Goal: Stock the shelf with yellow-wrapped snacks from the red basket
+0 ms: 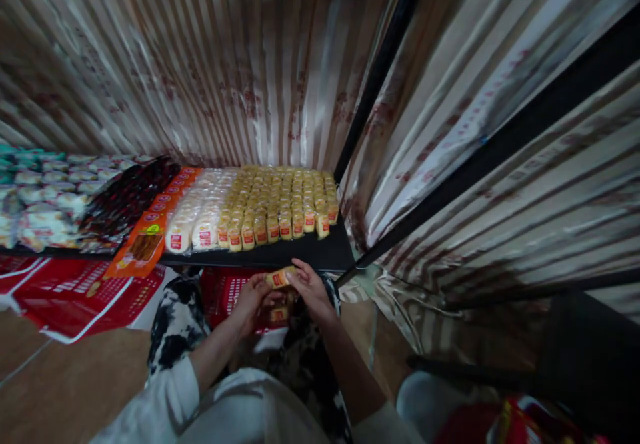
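Between my two hands, in front of the shelf edge, is a small yellow wrapped snack cake (279, 278) with a red label. My left hand (253, 299) grips its left end, and my right hand (311, 291) pinches the right end. Below them, another wrapped snack cake (279, 314) shows inside a red bag (220, 291) at my lap. Rows of the same yellow wrapped cakes (280, 197) stand on the black shelf (320, 249). Left of those lie white round wrapped packs (193, 221) with red labels.
Further left on the shelf are an orange packet (150, 231), dark shiny packets (127, 201) and white packs (50, 204). Red bags (90, 294) hang below its edge. Striped plastic sheeting (240, 64) rises behind; a black pole (450, 171) slants at right.
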A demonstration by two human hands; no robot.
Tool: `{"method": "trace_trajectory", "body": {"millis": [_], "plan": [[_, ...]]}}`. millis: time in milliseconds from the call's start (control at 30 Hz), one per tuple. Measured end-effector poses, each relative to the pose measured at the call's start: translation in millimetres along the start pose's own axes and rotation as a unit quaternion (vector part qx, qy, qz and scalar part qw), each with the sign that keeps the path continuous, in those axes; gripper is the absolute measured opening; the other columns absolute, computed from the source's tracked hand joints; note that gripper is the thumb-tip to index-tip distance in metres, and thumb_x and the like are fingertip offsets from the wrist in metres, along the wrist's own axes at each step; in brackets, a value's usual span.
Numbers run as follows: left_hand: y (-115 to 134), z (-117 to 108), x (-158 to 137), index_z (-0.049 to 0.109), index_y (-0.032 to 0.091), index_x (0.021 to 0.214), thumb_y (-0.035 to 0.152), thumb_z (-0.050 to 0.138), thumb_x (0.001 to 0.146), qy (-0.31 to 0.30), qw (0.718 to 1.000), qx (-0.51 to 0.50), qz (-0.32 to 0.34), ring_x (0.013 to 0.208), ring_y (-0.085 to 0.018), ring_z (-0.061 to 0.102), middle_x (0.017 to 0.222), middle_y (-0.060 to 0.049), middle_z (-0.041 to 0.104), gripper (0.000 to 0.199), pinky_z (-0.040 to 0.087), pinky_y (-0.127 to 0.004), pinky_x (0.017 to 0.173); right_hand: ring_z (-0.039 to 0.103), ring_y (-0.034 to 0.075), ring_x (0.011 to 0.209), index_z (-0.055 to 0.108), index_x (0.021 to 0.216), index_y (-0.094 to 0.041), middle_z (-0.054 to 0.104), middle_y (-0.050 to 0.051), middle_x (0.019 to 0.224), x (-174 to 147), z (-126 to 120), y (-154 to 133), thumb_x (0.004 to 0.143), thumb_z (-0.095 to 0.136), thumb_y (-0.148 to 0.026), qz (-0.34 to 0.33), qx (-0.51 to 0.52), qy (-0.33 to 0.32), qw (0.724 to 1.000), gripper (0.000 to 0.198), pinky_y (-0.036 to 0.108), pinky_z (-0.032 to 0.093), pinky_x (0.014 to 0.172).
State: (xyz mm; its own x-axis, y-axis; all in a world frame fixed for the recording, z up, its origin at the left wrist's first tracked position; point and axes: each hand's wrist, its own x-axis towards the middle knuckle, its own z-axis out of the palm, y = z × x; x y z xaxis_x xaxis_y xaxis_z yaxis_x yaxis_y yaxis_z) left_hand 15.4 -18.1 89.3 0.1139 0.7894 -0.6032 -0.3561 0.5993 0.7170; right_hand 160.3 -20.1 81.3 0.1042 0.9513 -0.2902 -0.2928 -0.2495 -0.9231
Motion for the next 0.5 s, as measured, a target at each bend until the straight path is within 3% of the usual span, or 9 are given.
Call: {"method": "trace_trajectory", "body": {"millis": [133, 267, 400, 500], "plan": [[0, 23, -4, 0.048, 0.015, 0.090, 0.008, 0.060, 0.080, 0.019, 0.999, -0.030, 0.014, 0.060, -0.013, 0.067, 0.080, -0.005, 0.067, 0.017, 0.047, -0.017, 0.046, 0.065, 0.019, 0.090, 0.058, 0.100, -0.020, 0.069, 0.005, 0.093, -5, -2, 1, 0.059, 0.076, -0.041, -0.034, 0.054, 0.020, 0.998, 0.049, 0.034, 0.049, 0.086], [0, 43, -7, 0.049, 0.015, 0.088, 0.010, 0.065, 0.077, 0.026, 0.999, -0.015, 0.016, 0.057, -0.012, 0.066, 0.073, -0.003, 0.066, 0.020, 0.048, -0.017, 0.047, 0.066, 0.019, 0.086, 0.059, 0.091, -0.020, 0.070, 0.004, 0.088, -3, -7, 6, 0.058, 0.075, -0.038, -0.058, 0.044, 0.047, 0.996, 0.041, 0.033, 0.050, 0.083], [2, 55, -1, 0.053, 0.014, 0.082, 0.013, 0.066, 0.074, -0.015, 0.996, 0.089, 0.023, 0.053, -0.010, 0.061, 0.064, 0.001, 0.062, 0.015, 0.046, -0.017, 0.047, 0.066, 0.019, 0.081, 0.059, 0.098, -0.020, 0.069, 0.004, 0.086, 8, -16, 8, 0.069, 0.065, -0.042, -0.102, -0.004, 0.063, 0.993, 0.037, 0.032, 0.052, 0.076], [10, 60, 12, 0.058, 0.013, 0.083, 0.014, 0.068, 0.069, -0.027, 0.977, 0.188, 0.102, 0.052, -0.007, 0.056, 0.064, 0.003, 0.060, 0.018, 0.044, -0.017, 0.049, 0.065, 0.018, 0.081, 0.060, 0.110, -0.020, 0.067, 0.005, 0.090, 20, -32, 5, 0.077, 0.056, -0.042, -0.177, -0.092, 0.089, 0.976, 0.039, 0.030, 0.053, 0.073]]}}
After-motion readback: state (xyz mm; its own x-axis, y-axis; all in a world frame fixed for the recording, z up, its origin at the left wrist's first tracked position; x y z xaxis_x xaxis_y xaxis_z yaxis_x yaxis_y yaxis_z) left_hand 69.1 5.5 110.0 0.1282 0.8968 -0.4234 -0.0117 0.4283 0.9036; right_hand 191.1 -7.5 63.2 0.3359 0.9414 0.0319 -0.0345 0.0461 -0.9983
